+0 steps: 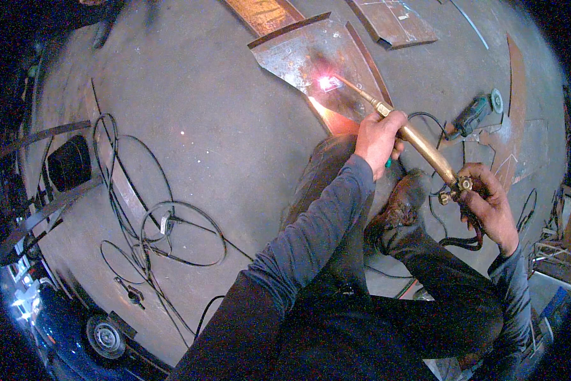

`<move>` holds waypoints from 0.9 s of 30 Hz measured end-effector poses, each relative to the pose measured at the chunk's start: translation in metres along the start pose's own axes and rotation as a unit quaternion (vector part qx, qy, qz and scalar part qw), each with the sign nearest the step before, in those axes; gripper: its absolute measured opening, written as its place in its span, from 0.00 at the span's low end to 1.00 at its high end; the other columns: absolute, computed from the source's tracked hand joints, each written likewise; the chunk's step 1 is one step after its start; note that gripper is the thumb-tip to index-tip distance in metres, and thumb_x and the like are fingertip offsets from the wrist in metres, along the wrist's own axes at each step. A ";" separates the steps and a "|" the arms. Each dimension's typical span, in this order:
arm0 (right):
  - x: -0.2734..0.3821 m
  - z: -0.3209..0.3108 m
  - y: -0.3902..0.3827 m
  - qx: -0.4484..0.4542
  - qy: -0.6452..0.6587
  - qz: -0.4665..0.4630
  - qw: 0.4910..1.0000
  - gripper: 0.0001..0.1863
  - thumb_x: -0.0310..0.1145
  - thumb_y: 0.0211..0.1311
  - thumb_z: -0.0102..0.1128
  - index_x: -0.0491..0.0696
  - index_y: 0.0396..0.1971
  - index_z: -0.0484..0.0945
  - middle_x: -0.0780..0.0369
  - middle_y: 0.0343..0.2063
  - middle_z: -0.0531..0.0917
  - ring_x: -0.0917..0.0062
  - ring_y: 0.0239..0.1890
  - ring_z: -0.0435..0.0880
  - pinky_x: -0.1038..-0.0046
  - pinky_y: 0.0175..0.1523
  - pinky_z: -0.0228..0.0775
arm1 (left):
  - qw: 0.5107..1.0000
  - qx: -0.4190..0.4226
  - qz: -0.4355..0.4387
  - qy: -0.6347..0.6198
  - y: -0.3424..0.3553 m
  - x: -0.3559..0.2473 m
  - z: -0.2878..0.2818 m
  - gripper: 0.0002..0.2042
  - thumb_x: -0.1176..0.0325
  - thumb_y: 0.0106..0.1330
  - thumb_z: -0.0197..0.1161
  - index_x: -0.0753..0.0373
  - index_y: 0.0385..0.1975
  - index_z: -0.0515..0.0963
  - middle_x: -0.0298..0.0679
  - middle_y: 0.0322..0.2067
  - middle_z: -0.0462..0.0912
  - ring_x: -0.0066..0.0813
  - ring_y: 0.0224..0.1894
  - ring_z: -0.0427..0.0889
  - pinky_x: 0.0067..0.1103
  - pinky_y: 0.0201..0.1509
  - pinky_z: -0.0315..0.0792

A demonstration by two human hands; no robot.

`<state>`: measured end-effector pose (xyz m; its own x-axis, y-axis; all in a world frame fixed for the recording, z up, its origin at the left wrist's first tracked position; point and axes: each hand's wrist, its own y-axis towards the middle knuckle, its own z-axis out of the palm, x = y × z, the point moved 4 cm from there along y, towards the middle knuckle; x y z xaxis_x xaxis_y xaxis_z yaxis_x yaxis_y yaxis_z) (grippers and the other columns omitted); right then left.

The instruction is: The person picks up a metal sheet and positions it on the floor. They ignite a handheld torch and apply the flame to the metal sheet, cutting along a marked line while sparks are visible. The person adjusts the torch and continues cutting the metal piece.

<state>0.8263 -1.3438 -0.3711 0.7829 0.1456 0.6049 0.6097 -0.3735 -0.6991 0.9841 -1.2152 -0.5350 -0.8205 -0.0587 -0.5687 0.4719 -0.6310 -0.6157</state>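
My left hand [377, 140] is wrapped round the front of a long brass gas torch [428, 149]. At the torch's rear end, my right hand [492, 206] has its fingers closed around the valve knobs, where dark hoses [463, 242] lead away. The slim nozzle slants up and left to a steel plate [298, 47] with raised edges. A white-pink glare [329, 83] burns at the nozzle tip on the plate and hides the metal under it. Something small and green [388, 163] shows beside my left fingers; its kind is unclear.
An angle grinder [473, 117] lies on the floor at the right, beside rusty sheet pieces [511, 108]. Another steel plate [393, 24] lies farther off. Looped cables [146, 235] spread across the floor at the left. A car wheel [106, 336] shows at the lower left.
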 end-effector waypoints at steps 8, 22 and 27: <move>0.004 0.001 -0.001 0.002 0.010 -0.008 1.000 0.12 0.32 0.70 0.57 0.53 0.51 0.73 0.70 0.29 0.78 0.88 0.23 0.75 0.82 0.24 0.66 | 1.000 -0.009 -0.019 0.004 -0.005 -0.005 0.002 0.12 0.63 0.64 0.60 0.67 0.33 0.75 0.36 0.23 0.75 0.20 0.15 0.71 0.20 0.15 0.64; 0.002 0.002 0.002 0.019 0.022 -0.017 0.999 0.11 0.29 0.68 0.58 0.53 0.47 0.71 0.70 0.29 0.78 0.88 0.21 0.74 0.83 0.21 0.63 | 1.000 -0.006 -0.010 0.022 0.001 0.004 -0.004 0.13 0.58 0.66 0.60 0.64 0.32 0.76 0.37 0.22 0.77 0.22 0.18 0.74 0.21 0.19 0.66; 0.008 0.004 0.000 0.007 0.016 0.008 1.000 0.11 0.27 0.69 0.58 0.54 0.47 0.69 0.69 0.27 0.78 0.87 0.19 0.73 0.83 0.20 0.63 | 1.000 0.011 0.002 0.008 0.003 0.005 -0.003 0.13 0.59 0.65 0.60 0.65 0.31 0.76 0.38 0.23 0.78 0.22 0.17 0.73 0.20 0.17 0.65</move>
<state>0.8329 -1.3391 -0.3672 0.7887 0.1102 0.6048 0.5985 -0.3625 -0.7144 0.9824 -1.2155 -0.5415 -0.8133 -0.0498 -0.5797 0.4683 -0.6473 -0.6014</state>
